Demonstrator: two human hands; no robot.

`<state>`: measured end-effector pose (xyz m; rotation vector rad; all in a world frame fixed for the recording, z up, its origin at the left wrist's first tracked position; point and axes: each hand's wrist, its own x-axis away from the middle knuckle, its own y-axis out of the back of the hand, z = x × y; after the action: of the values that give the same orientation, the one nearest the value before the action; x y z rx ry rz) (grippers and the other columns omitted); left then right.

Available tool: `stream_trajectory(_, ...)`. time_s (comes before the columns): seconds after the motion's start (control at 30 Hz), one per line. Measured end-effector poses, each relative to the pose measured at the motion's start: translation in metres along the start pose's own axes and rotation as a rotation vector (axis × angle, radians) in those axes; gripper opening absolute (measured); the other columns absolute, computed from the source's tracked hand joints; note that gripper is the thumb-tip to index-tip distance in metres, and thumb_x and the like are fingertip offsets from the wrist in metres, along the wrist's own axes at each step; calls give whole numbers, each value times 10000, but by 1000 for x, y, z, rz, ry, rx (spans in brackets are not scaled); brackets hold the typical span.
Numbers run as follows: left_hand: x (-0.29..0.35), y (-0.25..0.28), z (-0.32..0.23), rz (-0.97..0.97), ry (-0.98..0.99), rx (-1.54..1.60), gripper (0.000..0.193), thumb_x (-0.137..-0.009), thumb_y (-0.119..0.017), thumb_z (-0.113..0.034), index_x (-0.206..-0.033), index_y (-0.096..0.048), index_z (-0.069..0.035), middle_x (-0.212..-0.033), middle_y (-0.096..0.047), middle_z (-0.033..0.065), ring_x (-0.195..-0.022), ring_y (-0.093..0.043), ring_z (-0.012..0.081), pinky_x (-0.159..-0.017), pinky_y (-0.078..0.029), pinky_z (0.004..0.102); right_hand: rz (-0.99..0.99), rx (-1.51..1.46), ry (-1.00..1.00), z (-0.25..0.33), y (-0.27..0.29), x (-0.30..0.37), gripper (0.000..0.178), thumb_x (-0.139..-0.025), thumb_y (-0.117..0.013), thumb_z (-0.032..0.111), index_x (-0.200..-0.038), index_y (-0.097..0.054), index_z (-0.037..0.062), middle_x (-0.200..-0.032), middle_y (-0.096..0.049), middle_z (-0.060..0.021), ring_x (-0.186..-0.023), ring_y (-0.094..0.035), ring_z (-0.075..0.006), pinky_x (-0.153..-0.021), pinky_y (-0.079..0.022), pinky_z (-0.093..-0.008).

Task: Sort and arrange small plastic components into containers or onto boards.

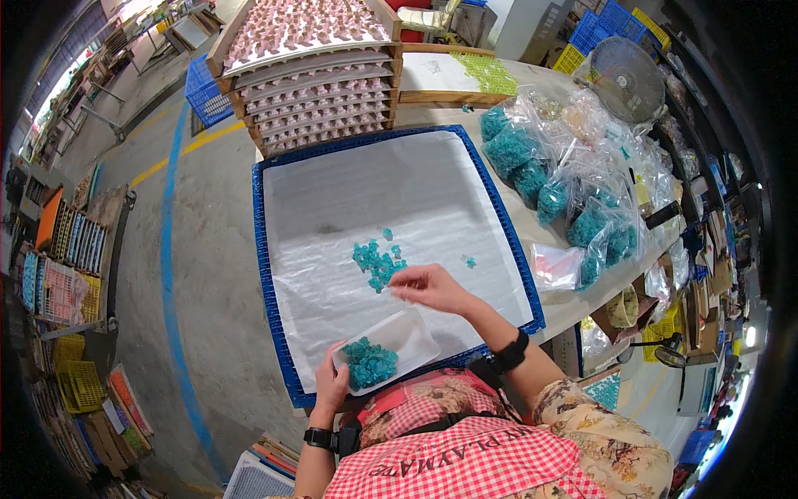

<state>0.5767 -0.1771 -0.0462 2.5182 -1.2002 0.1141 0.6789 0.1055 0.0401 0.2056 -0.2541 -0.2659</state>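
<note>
My left hand grips the left edge of a white plastic scoop-like tray, tilted over the near edge of the work surface. A heap of small teal pieces lies in it. Over the middle of a white sheet is my right hand, its fingertips drawn together in a pinch. Whatever they hold, if anything, is too small to make out. Loose teal pieces are scattered just beyond those fingertips, and a stray one lies farther right. The sheet lines a shallow blue tray.
Stacked wooden-framed trays of pink-and-brown pieces stand behind the blue tray. Clear bags of teal pieces crowd the table to the right, near a fan. Light green pieces lie at the back. A blue crate stands left.
</note>
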Motion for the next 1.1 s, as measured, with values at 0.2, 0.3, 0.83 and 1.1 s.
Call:
stream_trajectory(0.2, -3, -2, 6, 19, -11, -13, 449, -792, -455, -120, -1228, -539, -55, -942, -645, 145, -841, -613, 210, -780, -475, 316, -200, 451, -39, -72, -6, -14, 473, -745, -716, 272, -1144, -566, 66, -925, -613, -153, -843, -613, -313, -757, -498, -411)
stream_trajectory(0.3, -3, -1, 5, 16, -8, -25, 450, -790, -454, -122, -1228, -536, -53, -951, -644, 145, -850, -613, 219, -784, -474, 318, -315, 569, -33, -76, -24, -18, 398, -747, -689, 233, -1071, -545, 52, -947, -581, -149, -861, -604, -333, -744, -494, -430)
stream_trajectory(0.83, -1, -2, 7, 13, -1, 22, 470, -785, -455, -137, -1239, -527, -39, -1034, -637, 167, -951, -609, 238, -853, -460, 328, -468, 291, -1, -78, -17, -9, 256, -725, -625, 97, -971, -615, 28, -761, -609, -105, -692, -615, -239, -638, -499, -332)
stream_trajectory(1.1, -1, -1, 3, 27, 20, 33, 475, -790, -459, -127, -1252, -523, -41, -1028, -644, 167, -946, -616, 237, -848, -464, 329, 136, -53, 168, 21, -19, 26, 247, -821, -649, 88, -1063, -598, 82, -815, -588, 29, -718, -562, -51, -601, -456, -213)
